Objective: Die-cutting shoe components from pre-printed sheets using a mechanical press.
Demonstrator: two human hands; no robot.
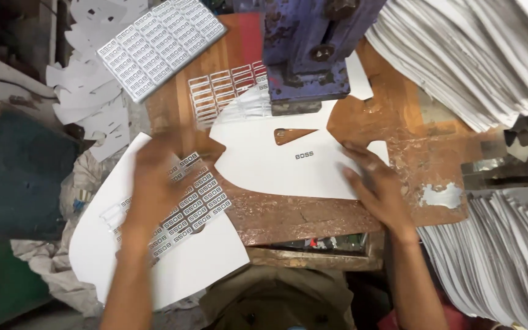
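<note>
Left hand (154,177) gripping label strip (194,198); right hand (377,183) flat, pinning stamped white sheet (276,162) under press (310,55). One mark printed; blank stacks (502,256) beside right hand remaining.

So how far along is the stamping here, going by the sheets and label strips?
Done: the white sheet under the blue press already carries one small dark mark. In hand: the right hand rests on that sheet's edge, and the left hand is over a sheet of label strips, blurred. Left: thick stacks of white sheets at the right look unstamped, and a full label sheet lies at the top.
</note>
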